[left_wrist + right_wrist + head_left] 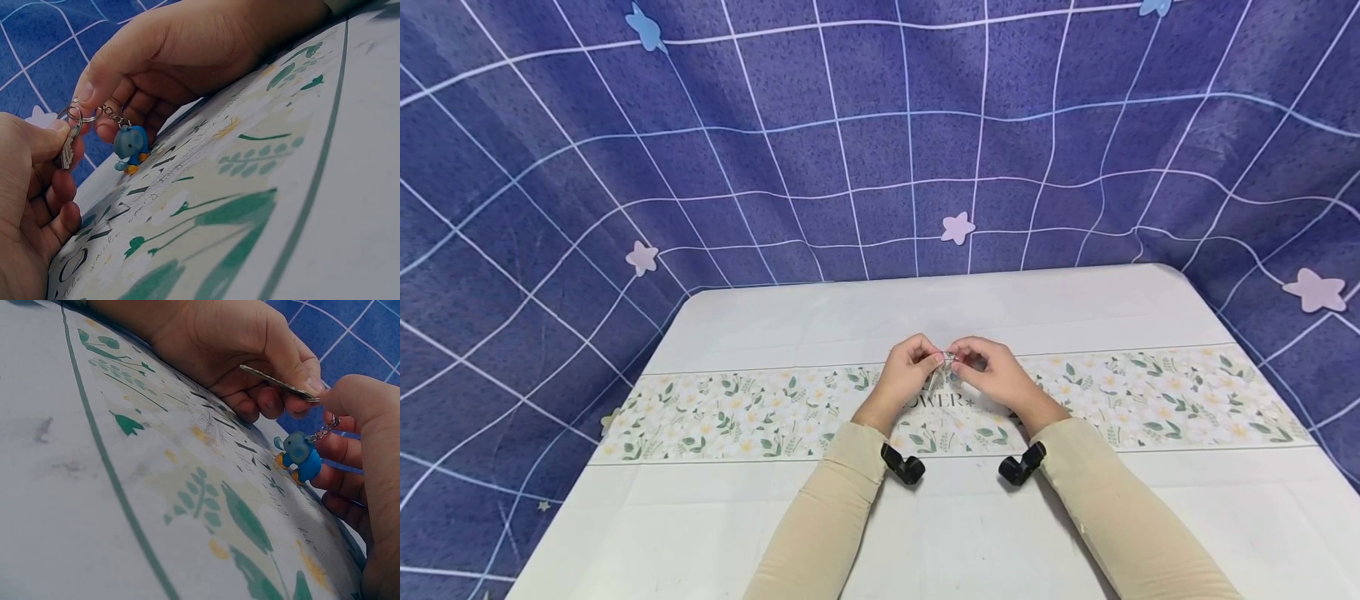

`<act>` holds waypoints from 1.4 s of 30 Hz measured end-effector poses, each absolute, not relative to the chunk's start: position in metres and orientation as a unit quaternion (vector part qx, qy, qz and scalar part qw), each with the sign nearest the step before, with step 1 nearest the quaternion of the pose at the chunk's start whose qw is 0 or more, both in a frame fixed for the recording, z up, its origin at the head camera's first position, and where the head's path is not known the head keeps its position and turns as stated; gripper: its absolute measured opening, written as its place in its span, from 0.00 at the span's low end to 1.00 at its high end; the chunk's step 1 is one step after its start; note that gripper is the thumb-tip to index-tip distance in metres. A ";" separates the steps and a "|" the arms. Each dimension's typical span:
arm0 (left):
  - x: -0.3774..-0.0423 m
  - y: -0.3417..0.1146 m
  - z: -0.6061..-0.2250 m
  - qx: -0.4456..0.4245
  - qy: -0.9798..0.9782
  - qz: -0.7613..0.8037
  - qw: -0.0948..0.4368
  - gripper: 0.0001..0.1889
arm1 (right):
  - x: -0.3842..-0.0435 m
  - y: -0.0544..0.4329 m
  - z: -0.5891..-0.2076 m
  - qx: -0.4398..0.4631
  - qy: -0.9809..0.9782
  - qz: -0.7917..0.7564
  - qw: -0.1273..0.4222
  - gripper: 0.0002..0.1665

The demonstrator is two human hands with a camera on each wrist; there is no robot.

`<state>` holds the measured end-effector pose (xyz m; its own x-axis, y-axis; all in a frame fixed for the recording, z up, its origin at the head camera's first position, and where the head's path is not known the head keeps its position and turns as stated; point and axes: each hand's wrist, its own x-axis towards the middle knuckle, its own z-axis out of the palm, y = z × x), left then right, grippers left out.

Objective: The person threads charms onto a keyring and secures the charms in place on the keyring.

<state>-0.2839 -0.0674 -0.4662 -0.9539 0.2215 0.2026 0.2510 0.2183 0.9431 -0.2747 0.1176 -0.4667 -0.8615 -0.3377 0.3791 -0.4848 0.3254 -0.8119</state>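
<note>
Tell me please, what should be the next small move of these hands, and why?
Perhaps the left hand should turn the key slightly: it pinches the key, the right hand holds the metal ring beside it, and how the two join is hard to see.

"OWER", it reads: dark capitals (934,401) on the floral band (760,417) of the tablecloth (955,533)!
Right after the R comes an asterisk-like sign (970,402); beneath runs small cursive script (149,205), mostly too blurred to make out from the left wrist view.
</note>
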 end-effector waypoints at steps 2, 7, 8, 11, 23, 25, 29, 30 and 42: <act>-0.284 -0.068 -0.466 -0.152 -0.783 -0.603 0.010 0.05 | -0.275 0.118 -0.467 0.251 -0.814 0.519 0.070 0.13; -0.294 -0.068 -0.480 -0.151 -0.788 -0.597 0.011 0.05 | -0.289 0.119 -0.489 0.243 -0.817 0.519 0.069 0.13; -0.297 -0.068 -0.485 -0.149 -0.789 -0.596 0.012 0.05 | -0.292 0.119 -0.494 0.242 -0.817 0.519 0.069 0.13; -0.306 -0.068 -0.499 -0.145 -0.788 -0.599 0.015 0.05 | -0.297 0.121 -0.502 0.239 -0.817 0.521 0.068 0.12; -0.306 -0.070 -0.500 -0.151 -0.783 -0.603 0.023 0.06 | -0.301 0.124 -0.507 0.243 -0.820 0.513 0.074 0.09; -0.306 -0.070 -0.500 -0.150 -0.784 -0.602 0.023 0.06 | -0.301 0.123 -0.506 0.243 -0.820 0.512 0.075 0.09; -0.306 -0.070 -0.499 -0.148 -0.784 -0.603 0.022 0.06 | -0.300 0.123 -0.506 0.240 -0.818 0.517 0.073 0.09; -0.306 -0.070 -0.499 -0.148 -0.783 -0.604 0.022 0.06 | -0.301 0.123 -0.506 0.240 -0.817 0.519 0.073 0.09; -0.307 -0.069 -0.501 -0.139 -0.776 -0.614 0.032 0.05 | -0.299 0.122 -0.504 0.237 -0.818 0.521 0.059 0.10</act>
<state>-0.3070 -0.0694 -0.5006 -0.9591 0.1772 0.2206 0.2555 0.2074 0.9443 -0.2990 0.1220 -0.5039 -0.8803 -0.3270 0.3439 -0.4498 0.3443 -0.8241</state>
